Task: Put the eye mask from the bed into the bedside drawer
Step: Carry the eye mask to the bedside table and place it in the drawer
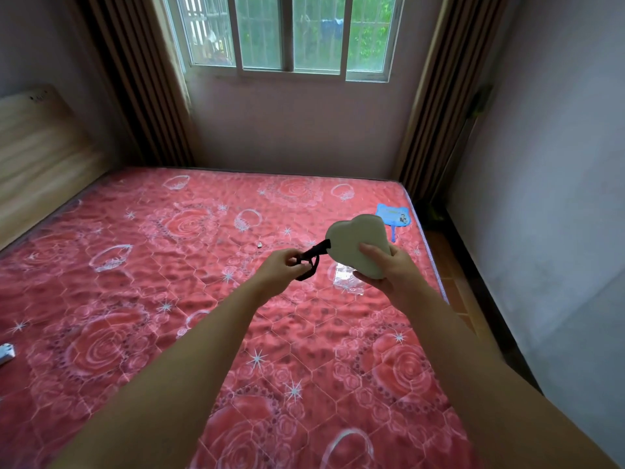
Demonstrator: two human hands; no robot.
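Observation:
The eye mask (351, 242) is a pale cream, cloud-shaped pad with a black strap (313, 255). I hold it in the air above the right part of the bed (152, 265), a mattress with a red rose pattern. My right hand (389, 265) grips the pad's lower right edge, thumb on its face. My left hand (282, 269) pinches the black strap to the left of the pad. No bedside drawer is in view.
A blue cat-shaped hand fan (395, 216) lies near the bed's far right corner. A clear plastic wrapper (346, 280) lies on the mattress under my hands. A wooden headboard (37, 147) stands at left. A white object (6, 353) sits at the left edge. Floor runs along the bed's right side.

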